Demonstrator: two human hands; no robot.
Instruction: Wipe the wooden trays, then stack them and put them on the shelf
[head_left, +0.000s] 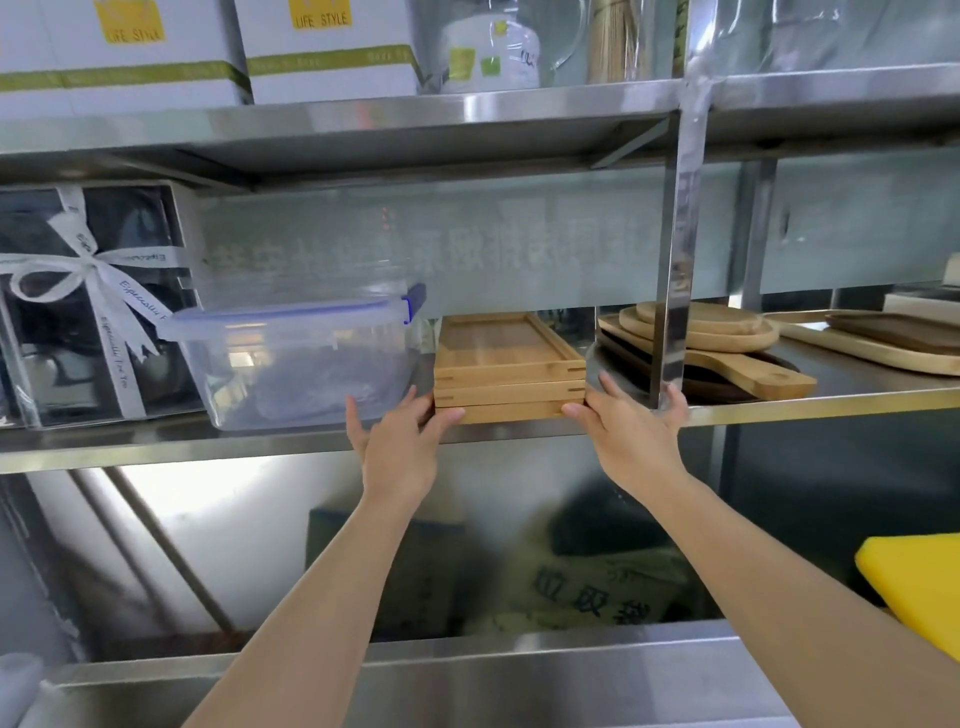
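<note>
A stack of three light wooden trays rests on the steel shelf, its near end at the shelf's front edge. My left hand touches the stack's near left corner, thumb on the front face and fingers up along the left side. At the near right corner my right hand does the same, thumb against the front and fingers spread toward the shelf post. Both hands press the stack from outside; whether they grip it firmly I cannot tell.
A clear plastic box with a blue-clipped lid stands tight against the stack's left. A steel post and round wooden boards lie just right. Gift boxes fill the far left. A yellow board sits at lower right.
</note>
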